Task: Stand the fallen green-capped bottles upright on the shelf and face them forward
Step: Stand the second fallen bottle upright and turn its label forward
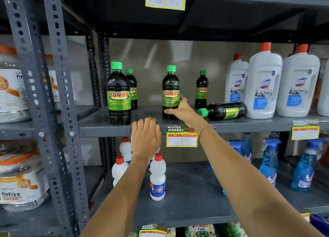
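Several dark green-capped bottles are on the grey shelf [106,126]. One [119,94] stands at the front left with a second [132,88] behind it. A middle bottle [170,87] stands upright, label forward, and my right hand [181,110] is wrapped around its lower part. Another upright bottle [201,89] stands further back. One bottle [224,111] lies on its side, cap pointing left, next to the white jugs. My left hand [146,138] rests flat on the shelf's front edge, holding nothing.
White Domex jugs [263,83] with red caps fill the right of the shelf. A yellow price tag [181,137] hangs on the shelf edge. Below stand white bottles [157,178] and blue spray bottles [268,163]. Large jars [21,174] sit on the left rack.
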{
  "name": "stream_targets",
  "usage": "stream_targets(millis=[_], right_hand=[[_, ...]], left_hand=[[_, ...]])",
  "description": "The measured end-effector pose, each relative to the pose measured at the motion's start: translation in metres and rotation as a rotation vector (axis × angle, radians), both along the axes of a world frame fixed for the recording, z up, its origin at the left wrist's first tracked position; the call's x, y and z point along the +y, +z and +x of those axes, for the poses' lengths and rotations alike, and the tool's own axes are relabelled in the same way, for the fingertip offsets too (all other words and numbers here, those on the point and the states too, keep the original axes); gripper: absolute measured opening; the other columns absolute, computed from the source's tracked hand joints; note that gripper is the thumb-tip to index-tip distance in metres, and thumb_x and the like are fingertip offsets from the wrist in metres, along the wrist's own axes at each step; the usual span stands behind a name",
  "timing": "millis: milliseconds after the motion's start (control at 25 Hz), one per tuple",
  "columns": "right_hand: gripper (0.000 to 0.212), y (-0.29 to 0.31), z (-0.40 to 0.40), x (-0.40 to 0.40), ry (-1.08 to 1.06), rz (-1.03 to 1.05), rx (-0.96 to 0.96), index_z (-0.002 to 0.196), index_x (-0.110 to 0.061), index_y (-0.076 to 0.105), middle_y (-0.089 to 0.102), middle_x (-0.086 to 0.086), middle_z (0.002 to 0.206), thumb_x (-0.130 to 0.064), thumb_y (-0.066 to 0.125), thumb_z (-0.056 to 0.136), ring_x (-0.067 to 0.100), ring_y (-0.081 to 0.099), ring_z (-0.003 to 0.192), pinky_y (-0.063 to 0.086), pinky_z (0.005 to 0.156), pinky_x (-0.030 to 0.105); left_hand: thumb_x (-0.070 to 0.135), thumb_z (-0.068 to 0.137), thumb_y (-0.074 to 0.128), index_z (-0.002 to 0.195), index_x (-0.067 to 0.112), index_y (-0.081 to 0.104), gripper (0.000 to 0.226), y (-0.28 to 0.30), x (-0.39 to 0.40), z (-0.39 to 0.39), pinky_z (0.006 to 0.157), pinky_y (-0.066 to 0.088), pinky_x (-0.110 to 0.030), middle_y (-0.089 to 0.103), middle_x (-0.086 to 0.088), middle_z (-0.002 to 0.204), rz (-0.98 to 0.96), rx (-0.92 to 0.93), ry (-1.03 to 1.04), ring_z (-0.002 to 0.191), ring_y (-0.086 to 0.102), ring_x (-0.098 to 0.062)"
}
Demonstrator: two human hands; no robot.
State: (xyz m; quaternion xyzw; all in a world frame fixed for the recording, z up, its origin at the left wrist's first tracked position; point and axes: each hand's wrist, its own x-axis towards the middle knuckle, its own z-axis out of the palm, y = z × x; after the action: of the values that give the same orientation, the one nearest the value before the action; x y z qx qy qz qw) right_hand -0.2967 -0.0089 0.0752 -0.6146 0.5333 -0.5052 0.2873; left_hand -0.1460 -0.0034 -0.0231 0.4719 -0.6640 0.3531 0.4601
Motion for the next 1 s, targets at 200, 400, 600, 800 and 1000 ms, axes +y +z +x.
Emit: stream_targets(millis=[200, 400, 600, 800, 1000], right_hand=[[0.076, -0.0065, -0.0044, -0.0095, -0.002, -0.077, -0.035, 0.132, -0.007, 0.029, 0.054, 0.003, 0.119, -0.011, 0.078, 0.075, 0.022, 0.054, 0.118, 0.043, 0.1, 0.033], [0.085, -0.0089, -0.0044, -0.0088, -0.135, -0.145, 0.028, 0.13, -0.006, 0.034, 0.05, 0.01, 0.13, -0.028, 0.085, 0.066, 0.024, 0.051, 0.121, 0.043, 0.099, 0.034], [0.076, -0.0059, -0.0074, -0.005, -0.071, -0.079, -0.017, 0.125, -0.006, 0.029, 0.055, 0.011, 0.122, -0.014, 0.08, 0.07, 0.023, 0.055, 0.113, 0.045, 0.089, 0.03], [0.081, -0.0095, -0.0049, -0.0054, -0.223, -0.19, 0.078, 0.122, -0.007, 0.036, 0.047, 0.011, 0.126, -0.021, 0.087, 0.061, 0.026, 0.05, 0.117, 0.045, 0.101, 0.041], [0.067, -0.0067, -0.0088, -0.0028, -0.108, -0.089, -0.029, 0.123, -0.008, 0.031, 0.054, 0.01, 0.123, -0.009, 0.077, 0.074, 0.023, 0.053, 0.114, 0.044, 0.094, 0.032]], left_hand=[[0.027, 0.097, 0.031, 0.091, 0.01, 0.057, 0.031, 0.0002, 0.0023, -0.0015, 0.081, 0.038, -0.04, 0.059, -0.008, 0.087, 0.015, 0.046, 0.019, 0.077, 0.052, -0.027], [0.025, 0.097, 0.033, 0.087, 0.011, 0.053, 0.027, -0.0012, 0.0024, -0.0029, 0.079, 0.034, -0.038, 0.054, -0.007, 0.083, -0.018, 0.049, 0.025, 0.075, 0.048, -0.027], [0.024, 0.097, 0.032, 0.086, 0.01, 0.053, 0.028, -0.0002, 0.0042, -0.0042, 0.077, 0.033, -0.038, 0.053, -0.008, 0.083, -0.009, 0.05, 0.033, 0.073, 0.045, -0.026], [0.025, 0.098, 0.031, 0.088, 0.01, 0.053, 0.029, -0.0022, 0.0027, -0.0027, 0.078, 0.035, -0.038, 0.053, -0.008, 0.084, 0.008, 0.047, 0.033, 0.075, 0.045, -0.026], [0.026, 0.098, 0.03, 0.089, 0.011, 0.053, 0.029, -0.0018, 0.0035, -0.0023, 0.078, 0.036, -0.038, 0.053, -0.007, 0.085, 0.024, 0.047, 0.013, 0.075, 0.046, -0.025]])
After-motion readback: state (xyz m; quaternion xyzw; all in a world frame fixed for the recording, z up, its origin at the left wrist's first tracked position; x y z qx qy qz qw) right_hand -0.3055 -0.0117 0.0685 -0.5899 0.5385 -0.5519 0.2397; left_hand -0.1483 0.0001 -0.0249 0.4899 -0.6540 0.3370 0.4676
